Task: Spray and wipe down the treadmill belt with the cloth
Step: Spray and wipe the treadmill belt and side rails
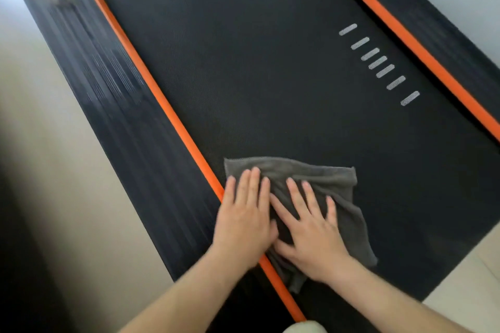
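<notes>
Left hand (243, 222) and right hand (311, 230) press flat, fingers straight, on the grey cloth (338, 189) beside the orange strip (167, 108); soft, limp, likely bunches; best pressed mid-cloth on the belt (257, 62).

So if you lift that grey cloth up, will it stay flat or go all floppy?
Probably floppy: the cloth lies wrinkled and folded under the left hand and right hand. It looks thin, so it is likely light. Pushed along, it may bunch up rather than glide, since the belt looks finely textured.
</notes>
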`<state>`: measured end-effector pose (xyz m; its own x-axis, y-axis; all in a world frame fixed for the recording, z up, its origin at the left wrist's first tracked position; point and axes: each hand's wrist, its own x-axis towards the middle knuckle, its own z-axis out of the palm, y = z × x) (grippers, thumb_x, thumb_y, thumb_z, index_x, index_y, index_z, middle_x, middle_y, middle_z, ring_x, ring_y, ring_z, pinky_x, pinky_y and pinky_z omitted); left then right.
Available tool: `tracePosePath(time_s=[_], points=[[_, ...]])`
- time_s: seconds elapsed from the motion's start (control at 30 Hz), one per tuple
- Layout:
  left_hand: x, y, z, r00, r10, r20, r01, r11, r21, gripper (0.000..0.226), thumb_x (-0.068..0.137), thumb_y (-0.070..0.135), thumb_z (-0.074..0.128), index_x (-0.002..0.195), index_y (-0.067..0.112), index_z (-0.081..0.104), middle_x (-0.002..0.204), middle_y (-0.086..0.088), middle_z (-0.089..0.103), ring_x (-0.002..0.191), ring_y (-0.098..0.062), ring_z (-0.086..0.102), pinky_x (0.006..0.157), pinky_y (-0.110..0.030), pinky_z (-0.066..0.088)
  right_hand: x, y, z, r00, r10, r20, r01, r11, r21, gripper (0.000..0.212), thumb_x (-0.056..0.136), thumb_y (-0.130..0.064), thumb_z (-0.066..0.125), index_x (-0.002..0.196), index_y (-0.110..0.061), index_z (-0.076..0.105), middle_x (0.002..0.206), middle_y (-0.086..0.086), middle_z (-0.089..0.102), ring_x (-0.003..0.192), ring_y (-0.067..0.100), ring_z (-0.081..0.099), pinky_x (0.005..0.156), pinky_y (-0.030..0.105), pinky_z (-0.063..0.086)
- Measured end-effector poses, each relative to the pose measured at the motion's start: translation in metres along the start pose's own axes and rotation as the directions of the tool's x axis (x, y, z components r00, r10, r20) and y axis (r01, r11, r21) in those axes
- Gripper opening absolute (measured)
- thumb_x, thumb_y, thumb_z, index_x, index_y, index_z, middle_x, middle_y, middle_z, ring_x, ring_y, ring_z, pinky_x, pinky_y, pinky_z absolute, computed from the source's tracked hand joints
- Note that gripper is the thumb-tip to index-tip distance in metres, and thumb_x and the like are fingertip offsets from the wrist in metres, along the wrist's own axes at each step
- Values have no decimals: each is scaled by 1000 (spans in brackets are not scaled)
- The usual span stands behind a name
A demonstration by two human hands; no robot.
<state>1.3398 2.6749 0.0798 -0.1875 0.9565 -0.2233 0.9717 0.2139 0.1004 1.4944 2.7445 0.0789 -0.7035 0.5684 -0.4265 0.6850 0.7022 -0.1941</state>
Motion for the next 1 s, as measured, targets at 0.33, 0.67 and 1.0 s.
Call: tracePosePath(time_s=[0.33, 0.67, 1.0], points=[[25, -44, -31, 955, -252, 155, 224, 958, 181, 65, 102, 30, 19, 155, -4, 1, 160, -33, 0, 150, -43, 3, 121, -56, 1, 79, -37, -32, 993, -119, 26, 120, 990, -75, 74, 91, -69, 22, 152, -49, -14, 163, -7, -24, 149, 21, -27, 118, 59, -12], [-80, 44, -46, 928, -55, 370, 96, 991, -93, 70, 102, 44, 29, 157, 6, 9, 165, -15, 4, 153, -30, 2, 122, -47, 7, -59, -6, -74, 929, 9, 370, -18, 1000, 21, 62, 102, -61, 25, 154, -50, -6, 165, -8, -17, 152, 18, -18, 119, 60, 0], [-88, 56, -35, 996, 11, 84, -5, 997, -73, 29, 80, 35, 71, 100, 13, 68, 106, -14, 60, 100, -34, 57, 94, -47, 46, -80, 33, -63, 801, 550, 235, -592, 671, 447, 75, 94, -23, 65, 155, -24, 22, 155, 5, 31, 135, 26, 43, 103, 42, 46]])
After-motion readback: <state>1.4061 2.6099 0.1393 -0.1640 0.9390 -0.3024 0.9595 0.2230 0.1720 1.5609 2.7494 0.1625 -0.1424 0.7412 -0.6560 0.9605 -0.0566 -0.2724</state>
